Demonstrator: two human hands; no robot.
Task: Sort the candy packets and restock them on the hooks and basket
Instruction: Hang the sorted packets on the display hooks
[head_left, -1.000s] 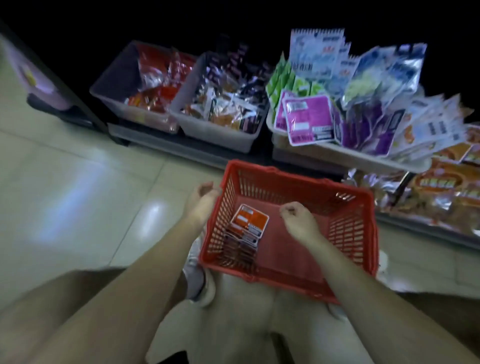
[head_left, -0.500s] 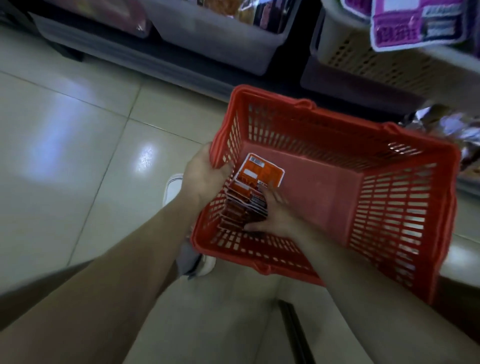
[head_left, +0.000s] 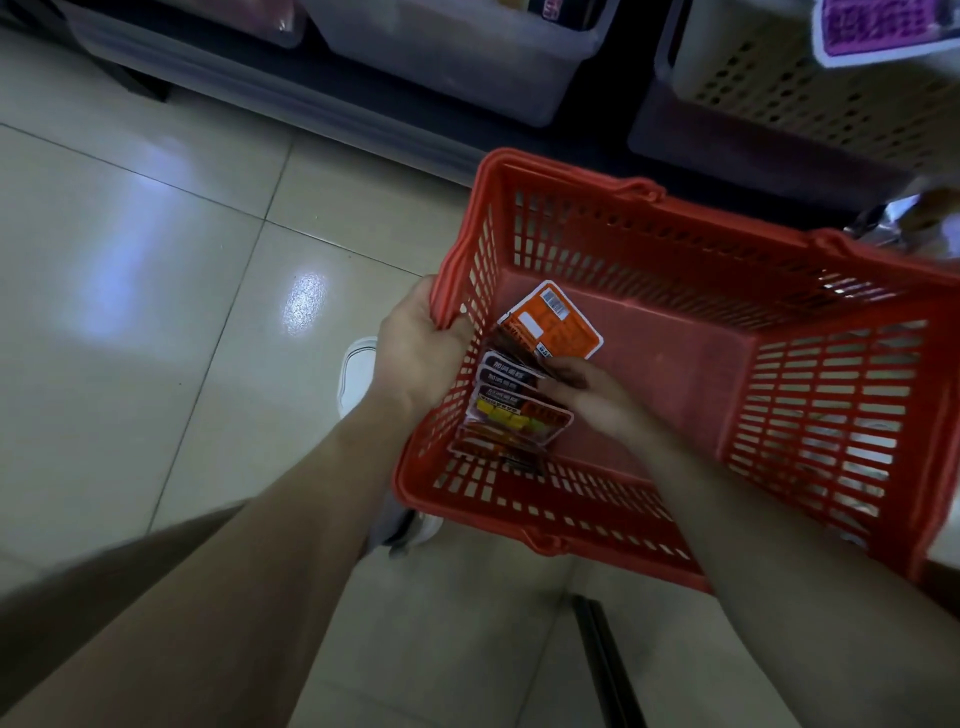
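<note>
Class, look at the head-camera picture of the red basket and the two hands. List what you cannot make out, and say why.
- Packet count: the packets overlap in the basket, and the right hand covers part of them.
- Packet print: too small and dim to read.
- Right hand's grip: its fingertips are hidden among the packets.
- Purple packet: cut off by the top edge.
- Grey bins: contents cut off by the top edge.

Red slotted plastic shopping basket (head_left: 675, 270), open-topped, tilted and seen from above, gripped at its left rim. Inside, against the left wall, a fanned stack of flat candy packets (head_left: 511, 410), overlapping like cards: dark-banded ones with white lettering, one showing yellow and orange sweets. At the far end of the stack, a flat orange packet (head_left: 558, 325) with white rounded border and barcode, lying back-side up on the basket floor. Rest of the floor bare.
</note>
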